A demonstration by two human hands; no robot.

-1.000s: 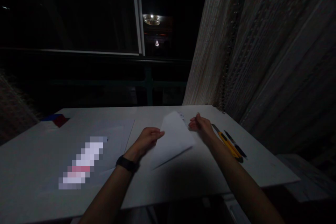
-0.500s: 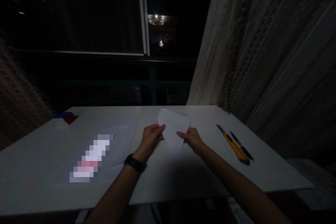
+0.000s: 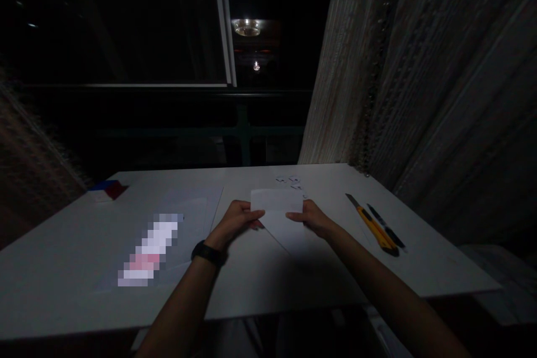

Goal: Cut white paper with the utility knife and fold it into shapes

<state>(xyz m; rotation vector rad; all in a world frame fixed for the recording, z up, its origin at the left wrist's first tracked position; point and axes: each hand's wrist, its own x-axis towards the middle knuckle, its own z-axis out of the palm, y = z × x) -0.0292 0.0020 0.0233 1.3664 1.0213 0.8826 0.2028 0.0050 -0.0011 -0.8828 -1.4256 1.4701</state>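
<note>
Fingers of the left hand (image 3: 235, 219) and right hand (image 3: 318, 218) pinch the paper (image 3: 277, 201) at nine and three o'clock, its twelve-o'clock edge now swung level, seemingly steadied for handling.

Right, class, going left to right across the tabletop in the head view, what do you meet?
Blue-red-white block, left hand, held white paper, right hand, yellow cutter, black pen-like tool.
</note>
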